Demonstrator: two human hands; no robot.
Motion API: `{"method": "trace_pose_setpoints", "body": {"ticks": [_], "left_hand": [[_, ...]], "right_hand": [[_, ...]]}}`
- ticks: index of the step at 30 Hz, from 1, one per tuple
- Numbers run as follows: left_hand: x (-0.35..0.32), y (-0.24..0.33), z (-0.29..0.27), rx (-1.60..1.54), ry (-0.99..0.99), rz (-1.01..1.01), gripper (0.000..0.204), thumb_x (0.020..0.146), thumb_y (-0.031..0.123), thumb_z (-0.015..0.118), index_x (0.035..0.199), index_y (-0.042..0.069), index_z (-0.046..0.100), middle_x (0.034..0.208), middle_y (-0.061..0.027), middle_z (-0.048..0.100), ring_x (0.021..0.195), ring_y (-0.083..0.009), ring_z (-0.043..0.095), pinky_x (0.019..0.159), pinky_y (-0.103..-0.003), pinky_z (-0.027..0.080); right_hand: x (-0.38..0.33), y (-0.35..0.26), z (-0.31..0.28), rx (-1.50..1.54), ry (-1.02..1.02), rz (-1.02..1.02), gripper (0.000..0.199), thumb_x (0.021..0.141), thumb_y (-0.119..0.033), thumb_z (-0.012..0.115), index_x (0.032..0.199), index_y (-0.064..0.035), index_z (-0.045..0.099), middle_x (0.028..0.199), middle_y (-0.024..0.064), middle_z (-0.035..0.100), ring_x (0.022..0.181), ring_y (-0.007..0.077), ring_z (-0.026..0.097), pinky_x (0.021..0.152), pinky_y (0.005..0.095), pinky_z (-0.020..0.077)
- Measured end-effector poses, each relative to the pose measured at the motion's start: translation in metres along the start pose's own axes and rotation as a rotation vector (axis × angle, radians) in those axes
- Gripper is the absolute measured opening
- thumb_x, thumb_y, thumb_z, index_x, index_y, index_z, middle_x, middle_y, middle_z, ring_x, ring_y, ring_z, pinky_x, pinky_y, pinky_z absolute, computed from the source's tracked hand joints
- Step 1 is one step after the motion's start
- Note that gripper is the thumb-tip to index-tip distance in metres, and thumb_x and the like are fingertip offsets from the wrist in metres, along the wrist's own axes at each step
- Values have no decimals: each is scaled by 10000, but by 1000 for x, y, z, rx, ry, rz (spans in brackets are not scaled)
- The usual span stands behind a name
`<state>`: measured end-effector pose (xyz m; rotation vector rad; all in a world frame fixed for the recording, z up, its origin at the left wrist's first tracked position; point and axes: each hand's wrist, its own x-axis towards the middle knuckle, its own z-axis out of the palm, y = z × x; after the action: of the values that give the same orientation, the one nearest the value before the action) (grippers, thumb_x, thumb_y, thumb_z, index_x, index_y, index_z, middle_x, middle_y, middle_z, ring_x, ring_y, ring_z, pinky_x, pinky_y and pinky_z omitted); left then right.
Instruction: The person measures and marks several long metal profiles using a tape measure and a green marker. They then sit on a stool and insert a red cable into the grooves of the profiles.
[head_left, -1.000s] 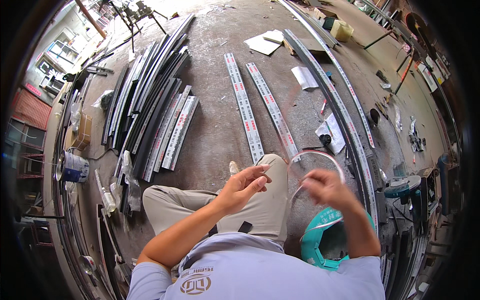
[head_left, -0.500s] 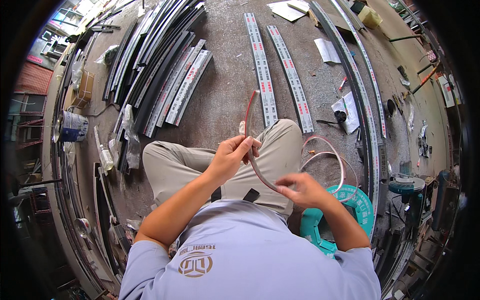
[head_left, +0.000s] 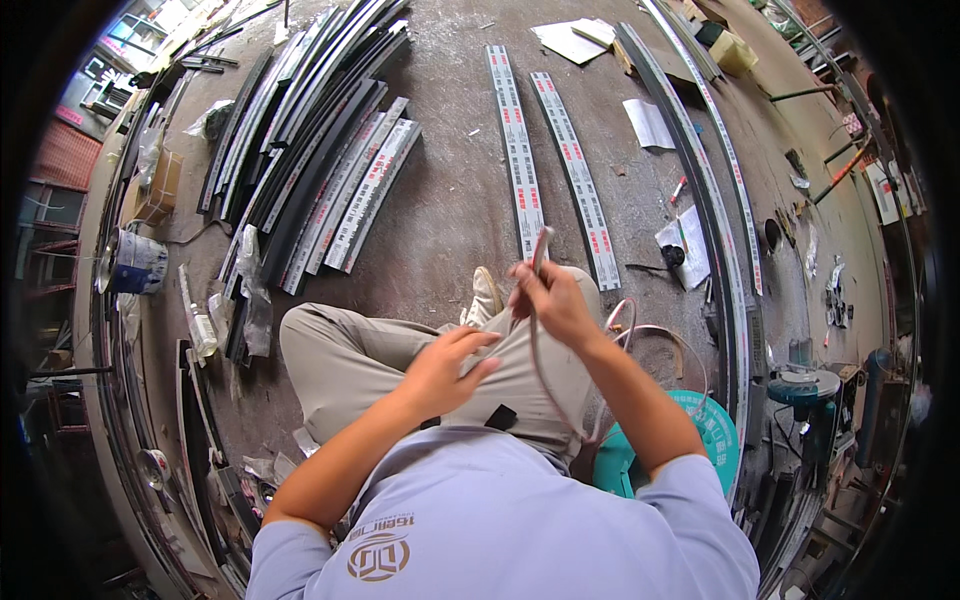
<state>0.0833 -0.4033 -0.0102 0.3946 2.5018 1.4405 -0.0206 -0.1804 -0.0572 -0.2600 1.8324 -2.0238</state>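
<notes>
My right hand [head_left: 553,305] is closed around a thin, flexible reddish-grey strip [head_left: 538,352] near its upper end, above my right knee. The strip's tip sticks up past the fingers, and its length curves down across my lap and loops to the right. Beside my right forearm lies a teal ring-shaped reel [head_left: 715,430], partly hidden by the arm; loose coils of the strip rise near it. My left hand [head_left: 447,372] is over my lap with its fingers apart, holding nothing.
Two film-covered profiles [head_left: 515,150] lie on the floor ahead. A stack of dark and silver profiles [head_left: 330,180] is at the left, with a bucket [head_left: 138,262] beyond. Long profiles [head_left: 700,180] run along the right, near papers [head_left: 690,245] and a red marker [head_left: 679,189].
My left hand has let go of the strip and opened, moving back toward my lap. My right hand has moved forward and now grips the strip near its upper end.
</notes>
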Motion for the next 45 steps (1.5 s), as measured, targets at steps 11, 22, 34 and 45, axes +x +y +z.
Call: {"method": "trace_pose_setpoints", "body": {"ticks": [11, 22, 34, 45], "left_hand": [[-169, -121, -108, 556, 586, -558, 521, 929, 249, 766, 1353, -11, 610, 1425, -253, 556, 1360, -446, 482, 1152, -524, 385], [-181, -137, -84, 528, 575, -607, 648, 941, 257, 708, 1494, 15, 474, 1568, -241, 420, 1426, -452, 400, 1205, -521, 316], [-170, -141, -81, 511, 687, -549, 620, 911, 258, 739, 1453, 42, 529, 1515, -224, 474, 1392, -444, 429, 1177, -516, 356], [-128, -154, -95, 531, 845, -372, 828, 855, 316, 819, 1566, 131, 437, 1602, -205, 380, 1506, -429, 329, 1239, -519, 309]], "right_hand": [[195, 167, -50, -1211, 527, 760, 811, 800, -615, 819, 1366, -65, 634, 1438, 171, 615, 1281, 323, 631, 1023, 454, 535], [203, 191, -97, -1334, 687, 663, 930, 639, -644, 839, 1308, -25, 651, 1386, 173, 631, 1314, 319, 561, 1135, 417, 427], [229, 85, -170, -981, 545, 250, 757, 694, -599, 840, 1096, 37, 755, 1087, 268, 757, 1032, 388, 741, 903, 461, 570], [111, -27, -82, -587, -174, 169, 633, 786, -482, 797, 1203, -18, 682, 927, -28, 604, 827, 108, 546, 747, 268, 436]]}}
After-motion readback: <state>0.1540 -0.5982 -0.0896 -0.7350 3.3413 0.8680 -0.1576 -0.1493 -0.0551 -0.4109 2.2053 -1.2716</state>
